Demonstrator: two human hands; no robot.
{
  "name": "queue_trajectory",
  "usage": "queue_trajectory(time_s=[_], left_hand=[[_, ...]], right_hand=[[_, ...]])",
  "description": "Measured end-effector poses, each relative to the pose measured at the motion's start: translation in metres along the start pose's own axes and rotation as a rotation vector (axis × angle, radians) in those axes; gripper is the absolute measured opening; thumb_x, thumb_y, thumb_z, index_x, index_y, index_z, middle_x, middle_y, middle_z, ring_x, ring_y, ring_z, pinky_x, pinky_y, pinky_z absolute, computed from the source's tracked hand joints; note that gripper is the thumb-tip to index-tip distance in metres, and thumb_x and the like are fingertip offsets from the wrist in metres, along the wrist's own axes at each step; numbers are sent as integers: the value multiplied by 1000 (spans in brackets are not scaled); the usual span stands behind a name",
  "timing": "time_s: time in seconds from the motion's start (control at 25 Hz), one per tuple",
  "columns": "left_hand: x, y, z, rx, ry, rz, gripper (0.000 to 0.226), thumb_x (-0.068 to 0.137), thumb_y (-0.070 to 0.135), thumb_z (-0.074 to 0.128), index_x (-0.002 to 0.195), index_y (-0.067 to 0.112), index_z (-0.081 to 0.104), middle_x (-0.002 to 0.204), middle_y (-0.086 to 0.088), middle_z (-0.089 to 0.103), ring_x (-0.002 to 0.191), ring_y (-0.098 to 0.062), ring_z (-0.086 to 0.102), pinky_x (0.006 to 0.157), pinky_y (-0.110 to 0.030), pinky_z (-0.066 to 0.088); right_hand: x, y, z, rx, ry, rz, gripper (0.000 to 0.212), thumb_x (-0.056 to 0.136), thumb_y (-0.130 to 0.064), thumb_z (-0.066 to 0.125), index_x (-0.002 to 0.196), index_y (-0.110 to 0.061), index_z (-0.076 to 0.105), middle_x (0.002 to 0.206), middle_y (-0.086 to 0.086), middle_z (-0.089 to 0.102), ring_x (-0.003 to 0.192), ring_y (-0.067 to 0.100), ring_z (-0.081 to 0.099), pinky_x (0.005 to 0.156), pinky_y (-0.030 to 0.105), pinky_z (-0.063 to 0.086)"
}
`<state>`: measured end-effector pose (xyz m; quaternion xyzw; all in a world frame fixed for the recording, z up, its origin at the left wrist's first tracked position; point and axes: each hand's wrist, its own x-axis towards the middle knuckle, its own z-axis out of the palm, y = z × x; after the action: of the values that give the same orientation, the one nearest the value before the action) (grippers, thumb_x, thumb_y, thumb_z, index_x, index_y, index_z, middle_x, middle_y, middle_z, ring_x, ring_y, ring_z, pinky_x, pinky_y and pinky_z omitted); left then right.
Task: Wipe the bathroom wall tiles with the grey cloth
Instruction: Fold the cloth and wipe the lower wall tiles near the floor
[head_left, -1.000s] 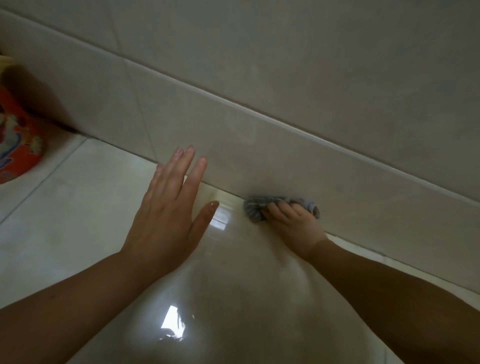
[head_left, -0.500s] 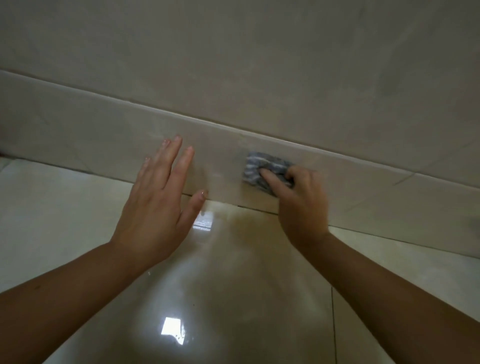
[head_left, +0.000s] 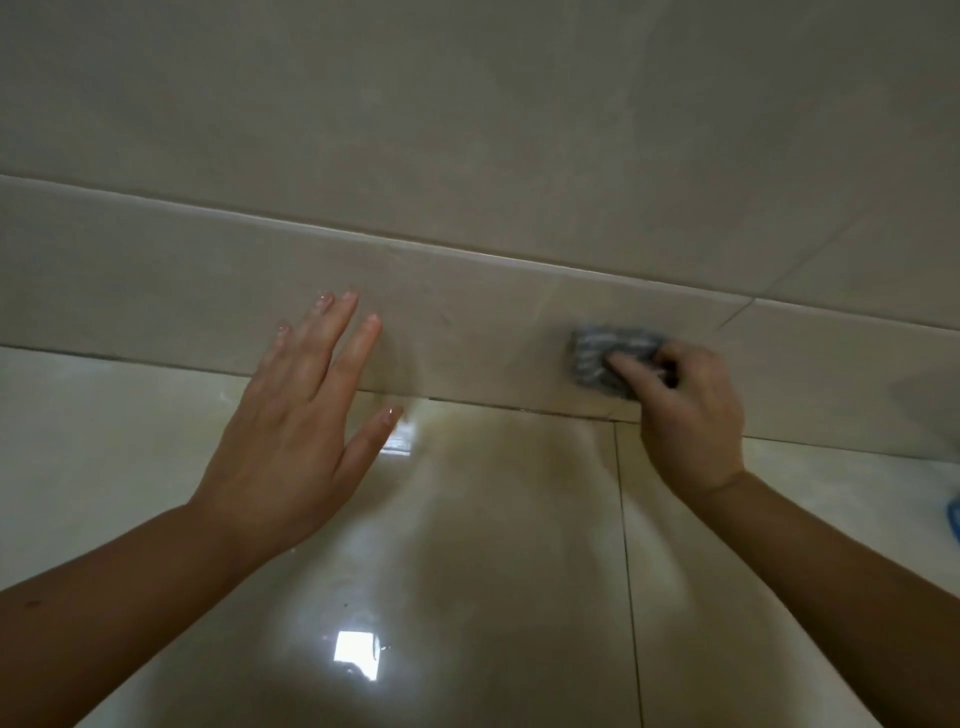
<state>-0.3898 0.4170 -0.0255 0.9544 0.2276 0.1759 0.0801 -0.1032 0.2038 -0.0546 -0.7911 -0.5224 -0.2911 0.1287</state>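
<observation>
- Grips the grey cloth (head_left: 602, 356) in the right hand (head_left: 691, 415), fingers curled round its right-hand side, forefinger laid across its ribbed face.
- Presses that cloth flat against the low band of wall tiles (head_left: 467, 322), just above the seam between wall and floor, close to a slanting grout joint (head_left: 735, 314) on the right.
- Shows the cloth folded into a small pad, striped weave slightly blurred.
- Spreads the left hand (head_left: 291, 441) open, fingers straight and a little fanned, thumb out to the side, holding nothing.
- Reaches with that open hand toward the same low band, well apart from the cloth on its left; impossible to tell whether the fingertips (head_left: 345, 301) touch the tile.
- Extends both bare forearms up from the bottom corners of the frame.
- Takes in larger beige tiles (head_left: 467, 130) higher up the wall, set off from the low band by a pale ledge line.
- Looks down on glossy cream floor tiles (head_left: 104, 441), with a bright square of reflected light (head_left: 356, 647) between the forearms and a dark grout line (head_left: 626, 545) running toward the camera just left of the right wrist.
- Catches a sliver of something blue (head_left: 955, 514) at the right edge, on the floor, too little in view to identify.
</observation>
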Motion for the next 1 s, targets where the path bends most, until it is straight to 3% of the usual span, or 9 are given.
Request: queue_trajectory(time_s=[0.16,0.32,0.4,0.52,0.6,0.72,0.8,0.88,1.0], left_hand=[[12,17,2,-33,17,6,68,99,45,34,155,7,24,163,-15,19,152,-27,13,124,-45,13],[8,25,7,-28,0,37,66,100,45,33,155,8,24,163,-14,18,153,-25,12,124,-43,12],[3,22,11,-33,-30,22,67,101,47,32,155,9,23,164,-13,18,153,-24,10,124,-42,11],[-2,29,15,-35,-60,21,67,101,49,29,155,9,23,163,-13,19,153,-24,12,123,-41,12],[1,40,15,-52,-73,48,67,101,49,30,155,9,25,163,-13,21,152,-25,15,123,-41,12],[11,65,11,-105,-144,92,70,98,50,38,155,12,23,163,-11,22,151,-25,20,123,-40,17],[23,87,0,-185,-233,89,79,94,47,56,157,18,17,164,-6,19,150,-24,23,121,-35,20],[40,111,-13,-348,-331,4,93,89,42,68,158,25,8,165,2,12,149,-16,21,117,-24,18],[69,153,-39,-863,-523,-207,98,82,24,80,155,37,16,155,8,33,136,-12,44,114,-29,34]], right_hand=[[-3,-5,10,73,135,129,45,77,3,71,112,-15,50,100,13,42,83,30,42,60,36,44],[-44,-16,49,120,-87,359,32,77,3,60,105,-8,49,99,18,46,82,40,53,54,40,51],[-51,-32,58,188,-224,490,26,80,2,56,106,-5,55,106,19,49,93,40,52,64,42,52],[-44,-62,69,305,-558,534,28,90,-6,55,116,-14,63,121,13,52,115,34,47,96,39,41],[-24,-75,64,572,-607,614,30,83,-2,57,108,-16,67,112,11,55,108,31,51,95,35,40],[10,-71,12,1163,-584,931,28,79,5,56,92,-18,66,94,9,62,89,26,60,80,36,52],[21,-55,-31,1574,-665,1076,37,82,13,50,107,-11,64,102,15,67,97,32,64,85,39,54],[30,-37,-70,1865,-794,1048,48,82,13,49,126,-7,55,118,21,64,107,35,63,95,45,51],[44,-5,-117,1941,-878,1023,60,78,9,47,137,-4,46,126,24,58,106,33,63,93,43,52]])
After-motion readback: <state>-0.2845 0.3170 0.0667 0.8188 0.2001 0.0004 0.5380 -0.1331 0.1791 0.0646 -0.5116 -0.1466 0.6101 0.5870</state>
